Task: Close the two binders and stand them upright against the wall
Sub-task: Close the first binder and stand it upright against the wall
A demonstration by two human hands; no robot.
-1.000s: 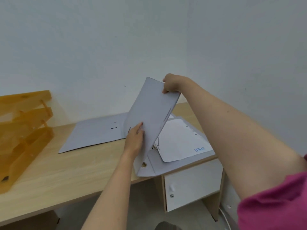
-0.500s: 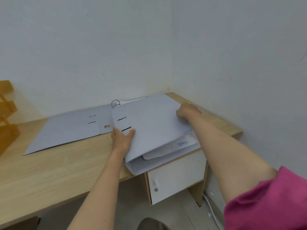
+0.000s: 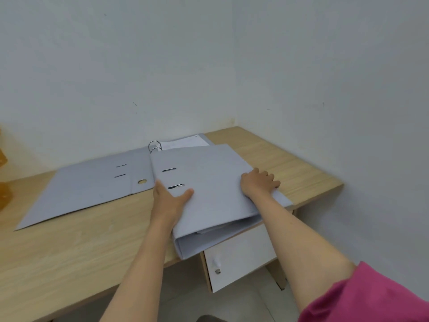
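Observation:
A grey binder (image 3: 209, 182) lies flat and closed on the wooden desk (image 3: 69, 247), its near corner jutting over the front edge. My left hand (image 3: 169, 198) grips its spine side, thumb across the cover near the two slots. My right hand (image 3: 257, 182) presses the cover's right edge, fingers curled over it. Behind and partly under it, a second grey binder (image 3: 92, 187) lies open flat, its metal rings (image 3: 154, 146) standing up and white paper (image 3: 183, 142) showing near the wall.
White walls meet in a corner (image 3: 234, 89) behind the desk's right end. A white cabinet door (image 3: 236, 254) with a small knob sits below the desk. An orange tray rack (image 3: 3, 182) shows at the left edge.
The binder cover, held up a second ago, has come down flat, hiding the sheet inside. My right hand followed it down to the right edge; the view shifted right.

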